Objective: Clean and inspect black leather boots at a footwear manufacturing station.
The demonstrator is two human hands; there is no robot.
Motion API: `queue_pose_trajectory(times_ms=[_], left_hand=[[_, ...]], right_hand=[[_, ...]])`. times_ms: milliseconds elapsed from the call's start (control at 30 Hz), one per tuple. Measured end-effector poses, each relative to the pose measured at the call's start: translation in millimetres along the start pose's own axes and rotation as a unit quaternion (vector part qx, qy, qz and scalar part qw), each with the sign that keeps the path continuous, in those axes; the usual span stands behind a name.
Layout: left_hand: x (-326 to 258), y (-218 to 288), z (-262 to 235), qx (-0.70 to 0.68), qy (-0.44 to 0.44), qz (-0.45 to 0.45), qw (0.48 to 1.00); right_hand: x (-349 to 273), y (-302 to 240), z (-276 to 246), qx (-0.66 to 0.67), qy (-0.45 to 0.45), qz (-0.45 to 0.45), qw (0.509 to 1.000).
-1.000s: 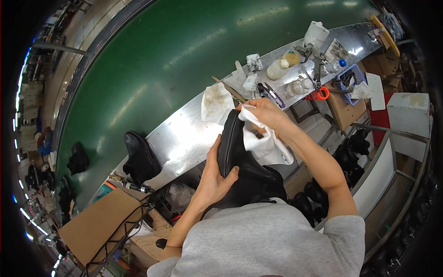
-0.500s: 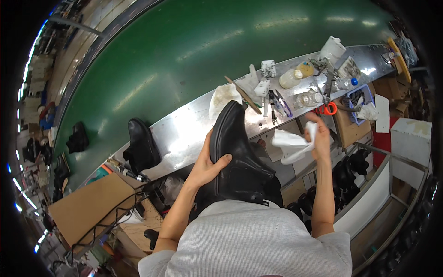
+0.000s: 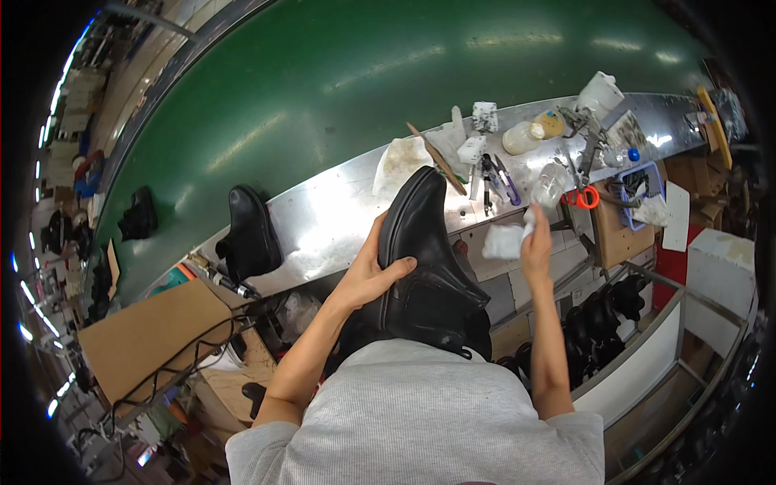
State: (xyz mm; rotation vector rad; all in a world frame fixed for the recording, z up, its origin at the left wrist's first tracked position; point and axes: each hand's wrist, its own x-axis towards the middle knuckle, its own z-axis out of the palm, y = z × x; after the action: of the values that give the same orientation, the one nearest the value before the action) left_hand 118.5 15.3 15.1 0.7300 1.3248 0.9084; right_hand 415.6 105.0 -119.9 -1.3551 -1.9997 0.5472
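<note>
A black ankle boot [image 3: 427, 250] leans toe-up against my body. My left hand [image 3: 370, 273] grips it along the sole edge, thumb across the side of the upper. To the right of the boot, my right hand [image 3: 537, 249] is closed on a white cloth [image 3: 504, 242], which hangs bunched out to the left of the fingers. The cloth is apart from the boot. Just beyond the right hand lies a clear bottle [image 3: 550, 184] on the metal ledge.
Orange-handled scissors [image 3: 584, 196], pens, a blue basket [image 3: 643, 190] and a cream jar [image 3: 520, 139] sit on or by the metal ledge [image 3: 319, 214]. Beyond runs the green belt [image 3: 339, 105]. Another black boot [image 3: 250, 233] stands left, near a cardboard box [image 3: 153, 339]. Several boots fill a rack right.
My right hand has moved a little left, and the cloth has gone from spread out to bunched up. The left hand keeps its hold on the boot.
</note>
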Motion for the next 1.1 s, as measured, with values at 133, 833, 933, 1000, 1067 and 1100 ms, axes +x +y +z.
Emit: queue_pose_trajectory(times_ms=[133,833,933,1000,1067,1100], left_hand=[[3,-2,1,0.039,0.002,0.021,0.999],[-4,-9,12,0.14,0.044,0.051,0.988],[-5,-5,10,0.131,0.04,0.047,0.989],[-5,-4,10,0.133,0.042,0.058,0.988],[-5,-7,10,0.135,0.036,0.072,0.988],[-3,-7,12,0.137,0.024,0.084,0.987]], right_hand=[[-10,-4,-2,-0.042,-0.048,0.005,0.998],[67,-171,2,0.463,-0.431,0.211,0.745],[78,-146,-24,0.363,-0.549,0.144,0.739],[81,-153,-33,0.299,-0.519,0.131,0.79],[79,-165,-32,0.322,-0.45,0.126,0.823],[75,-168,-24,0.389,-0.429,0.126,0.805]])
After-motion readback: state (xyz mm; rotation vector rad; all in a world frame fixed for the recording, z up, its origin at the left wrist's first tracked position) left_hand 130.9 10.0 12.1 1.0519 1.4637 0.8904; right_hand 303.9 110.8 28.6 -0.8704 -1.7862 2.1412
